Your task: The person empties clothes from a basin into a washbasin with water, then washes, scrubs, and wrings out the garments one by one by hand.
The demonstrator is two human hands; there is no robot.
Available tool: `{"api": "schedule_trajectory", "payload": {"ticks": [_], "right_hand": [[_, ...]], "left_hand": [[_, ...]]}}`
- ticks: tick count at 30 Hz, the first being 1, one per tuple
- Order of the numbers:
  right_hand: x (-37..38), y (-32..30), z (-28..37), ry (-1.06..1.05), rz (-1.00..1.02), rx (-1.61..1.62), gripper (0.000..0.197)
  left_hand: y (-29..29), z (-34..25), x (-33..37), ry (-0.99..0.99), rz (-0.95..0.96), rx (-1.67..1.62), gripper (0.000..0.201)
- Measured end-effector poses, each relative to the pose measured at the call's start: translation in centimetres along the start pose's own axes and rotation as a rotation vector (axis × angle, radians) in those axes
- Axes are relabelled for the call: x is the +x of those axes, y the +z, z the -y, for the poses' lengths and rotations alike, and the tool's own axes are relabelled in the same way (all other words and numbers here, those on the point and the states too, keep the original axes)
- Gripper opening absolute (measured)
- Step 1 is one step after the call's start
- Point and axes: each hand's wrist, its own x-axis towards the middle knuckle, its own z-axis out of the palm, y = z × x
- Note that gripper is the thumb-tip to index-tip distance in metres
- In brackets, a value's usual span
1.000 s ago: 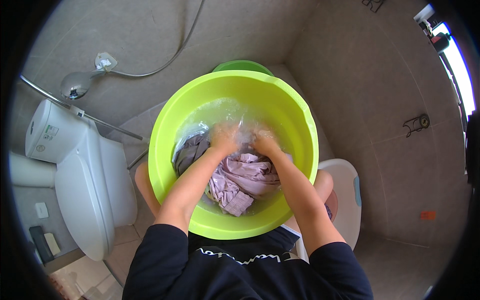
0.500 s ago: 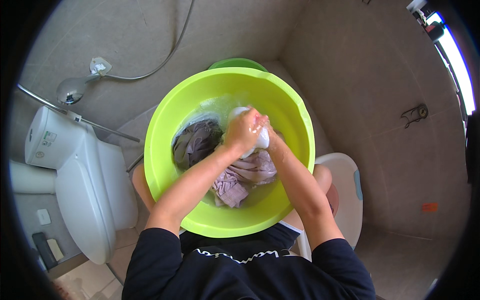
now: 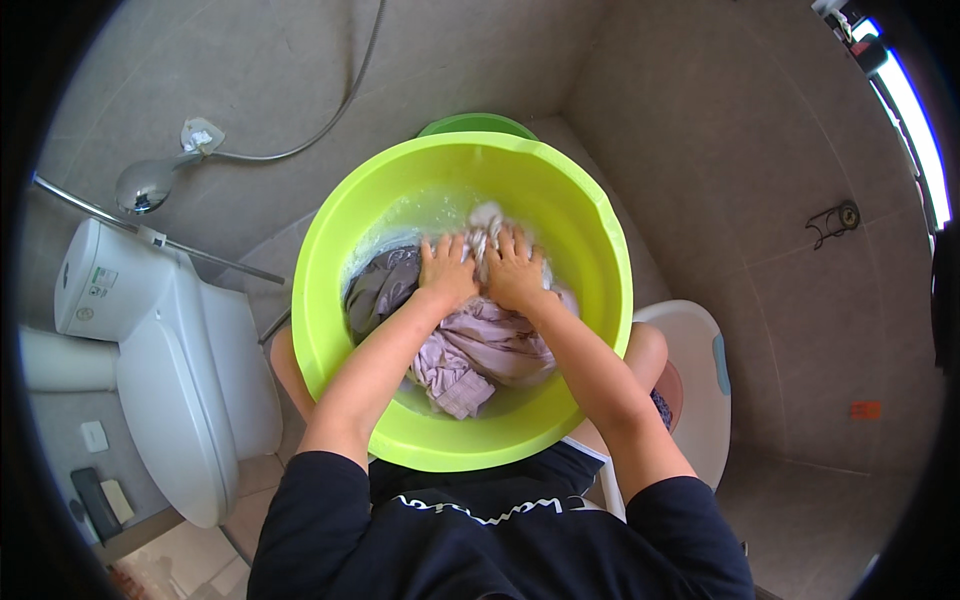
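Observation:
A big lime-green basin [image 3: 335, 235] holds soapy water and wet clothes in front of me. My left hand [image 3: 448, 270] lies palm down on the laundry with its fingers spread. Beside it, my right hand [image 3: 514, 270] presses down too, fingers apart and pointing away from me. A pale, twisted wet cloth [image 3: 485, 225] shows between and beyond my fingertips. Toward me sits a mauve garment [image 3: 490, 345], bunched and partly under my wrists. Left of my left hand is a dark grey garment [image 3: 383, 285]. What lies under my palms is hidden.
A white toilet [image 3: 175, 400] stands at the left, with a metal rail [image 3: 215, 255] and a shower head [image 3: 145, 186] above it. Behind the basin is a darker green tub [image 3: 478, 123]. A white tub [image 3: 705, 400] stands at the right, by my knee.
Half a second ago both hands were clasped together round a soapy white cloth. They have since parted, opened and come down flat onto the laundry.

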Motion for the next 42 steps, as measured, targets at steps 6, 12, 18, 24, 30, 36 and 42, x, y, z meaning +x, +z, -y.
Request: {"api": "schedule_trajectory", "payload": {"ticks": [6,12,18,24,30,36,42], "right_hand": [[3.4,4.3,-5.7,0.133,-0.264,0.906,0.046],[3.6,0.4,-3.7,0.377,0.365,2.237,0.048],[2.7,0.3,-0.7,-0.104,0.181,1.717,0.054],[1.8,-1.1,0.3,-0.244,-0.129,1.133,0.053],[0.1,-4.3,-0.1,0.059,-0.204,0.686,0.039],[-0.2,1.5,0.1,-0.118,0.006,-0.078,0.058],[1.5,1.9,-2.2,-0.066,-0.127,0.433,0.037]], "left_hand": [[-0.4,0.3,2.5,-0.057,-0.002,-0.24,0.044],[-2.4,-4.4,0.3,0.073,-0.379,-0.804,0.047],[-6.3,-5.6,-2.9,0.267,-0.758,-0.474,0.033],[-7.2,-1.8,-0.9,0.054,-0.703,-0.731,0.028],[-5.4,2.9,0.8,-0.135,-0.261,-0.418,0.05],[-1.6,-0.6,-1.1,0.099,0.126,0.138,0.065],[2.9,1.2,0.4,0.02,-0.288,0.148,0.051]]}}
